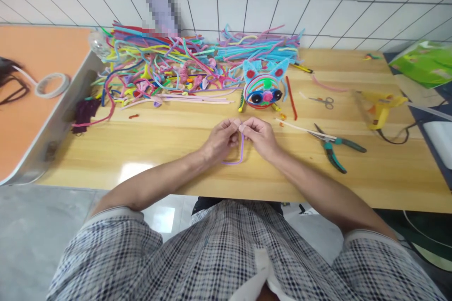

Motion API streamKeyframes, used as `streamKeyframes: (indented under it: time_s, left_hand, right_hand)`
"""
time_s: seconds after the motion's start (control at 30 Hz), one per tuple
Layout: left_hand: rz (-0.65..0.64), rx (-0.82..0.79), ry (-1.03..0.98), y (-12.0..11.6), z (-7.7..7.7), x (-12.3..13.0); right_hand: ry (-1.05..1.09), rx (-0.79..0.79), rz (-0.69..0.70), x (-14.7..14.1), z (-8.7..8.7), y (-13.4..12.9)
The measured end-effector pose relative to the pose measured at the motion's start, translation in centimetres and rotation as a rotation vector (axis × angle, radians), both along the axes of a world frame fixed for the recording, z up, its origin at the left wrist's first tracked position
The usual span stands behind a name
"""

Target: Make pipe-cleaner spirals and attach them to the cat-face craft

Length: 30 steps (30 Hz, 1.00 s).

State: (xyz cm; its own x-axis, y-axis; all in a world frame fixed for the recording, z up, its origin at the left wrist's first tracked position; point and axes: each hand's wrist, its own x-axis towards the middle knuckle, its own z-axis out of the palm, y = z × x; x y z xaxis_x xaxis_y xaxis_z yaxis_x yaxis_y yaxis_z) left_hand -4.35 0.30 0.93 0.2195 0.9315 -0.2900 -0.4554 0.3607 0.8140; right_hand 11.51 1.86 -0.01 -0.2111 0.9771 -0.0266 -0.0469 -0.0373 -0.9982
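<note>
Left hand and right hand pinch a bent purple stem over the table.
Their fingertips meet, closed on its upper end; beyond lie pliers, a blue cat face and a tangled heap of stems; at far right, a green pack, its print too blurred to read, contents hidden.

Pliers right of likely pipe cleaner
</note>
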Motion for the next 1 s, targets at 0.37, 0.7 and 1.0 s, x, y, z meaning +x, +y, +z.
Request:
streamKeyframes:
  time_s: [0.37,0.7,1.0]
  left_hand:
    - [-0.272,0.341,0.410,3.4,0.9,-4.0]
    - [-0.024,-0.047,-0.066,-0.2,-0.1,-1.0]
    - [-0.261,0.274,0.294,3.2,0.6,-3.9]
  right_hand:
    - [-0.070,-0.057,0.110,0.8,0.3,0.2]
    - [-0.034,-0.058,0.056,-0.1,0.1,-0.4]
    - [-0.026,-0.125,0.140,0.9,0.4,0.4]
